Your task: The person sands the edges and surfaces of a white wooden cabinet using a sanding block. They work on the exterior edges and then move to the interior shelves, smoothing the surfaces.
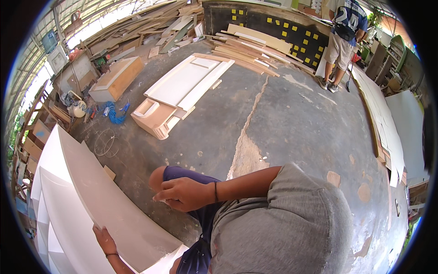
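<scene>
A large white cabinet-like piece lies at my left, with a broad smooth panel and several compartments along its far-left side. My left hand holds the long edge of this panel, fingers curled at the edge. Over my bent knee, my right hand is closed, its fingers drawn together. A small whitish bit shows under those fingers, too little of it to name. The right hand is apart from the cabinet.
A white-topped wooden panel assembly lies on the grey floor ahead. Beyond it are stacked boards. At left are a wooden box, a coiled blue hose and wire loops. Another person stands far right, near white sheets.
</scene>
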The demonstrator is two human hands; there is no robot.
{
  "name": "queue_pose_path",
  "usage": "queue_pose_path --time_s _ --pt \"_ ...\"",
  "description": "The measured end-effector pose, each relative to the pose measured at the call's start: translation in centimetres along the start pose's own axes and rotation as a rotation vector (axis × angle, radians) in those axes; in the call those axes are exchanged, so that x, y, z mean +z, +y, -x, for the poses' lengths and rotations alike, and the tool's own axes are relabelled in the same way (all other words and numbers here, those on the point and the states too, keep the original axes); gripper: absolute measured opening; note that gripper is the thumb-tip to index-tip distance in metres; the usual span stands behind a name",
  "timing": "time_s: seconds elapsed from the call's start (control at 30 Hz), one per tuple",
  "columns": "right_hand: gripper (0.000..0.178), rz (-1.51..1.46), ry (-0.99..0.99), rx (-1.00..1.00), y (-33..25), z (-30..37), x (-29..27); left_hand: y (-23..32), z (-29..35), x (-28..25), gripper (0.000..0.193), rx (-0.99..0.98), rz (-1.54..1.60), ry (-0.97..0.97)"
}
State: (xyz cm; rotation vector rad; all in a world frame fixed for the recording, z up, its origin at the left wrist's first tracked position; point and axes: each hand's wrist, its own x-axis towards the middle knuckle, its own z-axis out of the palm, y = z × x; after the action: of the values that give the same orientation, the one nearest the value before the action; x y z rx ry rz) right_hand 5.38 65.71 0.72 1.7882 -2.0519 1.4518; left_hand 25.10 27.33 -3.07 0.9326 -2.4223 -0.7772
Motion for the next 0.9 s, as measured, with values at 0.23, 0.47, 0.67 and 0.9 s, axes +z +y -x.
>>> queue_pose_path --time_s 0.23,0.47,0.67,0.9 --pt "0.032 -0.062 -0.007 -0.038 0.7 -2.0 -0.8 3.0 5.3 0.1 0.051 -0.087 0.413 -0.079" --pt "0.028 -0.201 -0.082 0.003 3.4 -6.0 3.2 6.0 11.3 -2.2 0.054 -0.038 0.086 -0.049" --pt "0.023 -0.495 -0.174 -0.116 4.8 -16.1 10.7 9.6 15.6 -2.9 0.040 -0.278 0.106 0.042" --pt "0.020 -0.509 -0.076 -0.466 2.6 -34.1 25.4 11.1 15.9 -1.0 0.034 -0.494 -0.162 0.139"
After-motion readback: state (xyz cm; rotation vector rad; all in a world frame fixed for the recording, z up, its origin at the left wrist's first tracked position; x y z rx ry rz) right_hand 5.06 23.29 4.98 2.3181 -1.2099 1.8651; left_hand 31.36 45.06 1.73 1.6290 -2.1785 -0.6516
